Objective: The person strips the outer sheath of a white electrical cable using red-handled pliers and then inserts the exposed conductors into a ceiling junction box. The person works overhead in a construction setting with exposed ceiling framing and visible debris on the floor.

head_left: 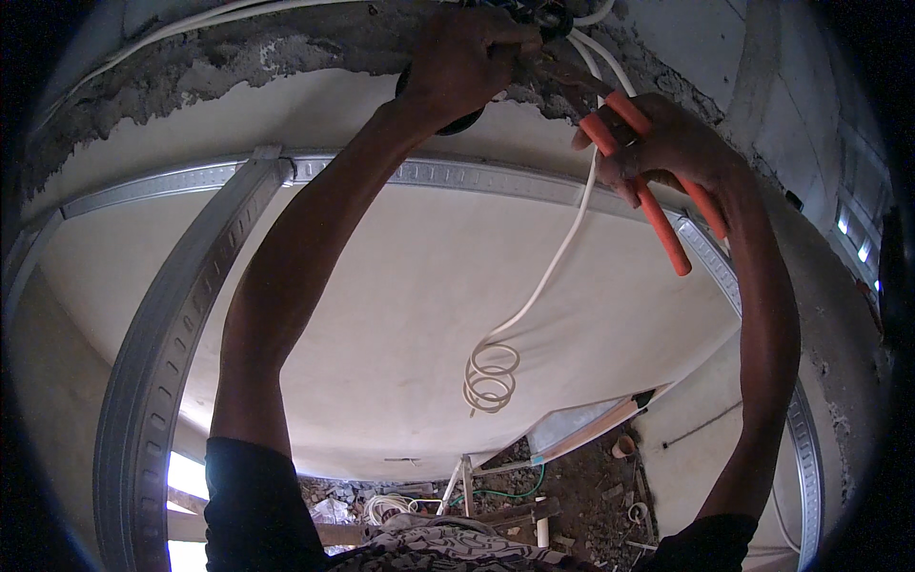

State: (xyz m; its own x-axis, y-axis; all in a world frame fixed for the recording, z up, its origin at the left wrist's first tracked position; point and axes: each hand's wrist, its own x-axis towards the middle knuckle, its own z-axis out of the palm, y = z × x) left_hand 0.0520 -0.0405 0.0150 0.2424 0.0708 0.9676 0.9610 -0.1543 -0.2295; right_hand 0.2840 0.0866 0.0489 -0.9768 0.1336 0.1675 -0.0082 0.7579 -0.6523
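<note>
Right hand (681, 143) wrapped round the orange pliers (664, 229), handles spread apart, and their tips point up toward the left hand (460, 62)! That one's high against the rough masonry (324, 48), fingers curled just beside a dark tangle (551, 19); what it pinches, if anything, I can't tell. White cable (577, 226) passes just by the pliers, sweeping down to a loose coil before the pale wall (381, 276), metal rail (429, 173) running behind both arms.
</note>
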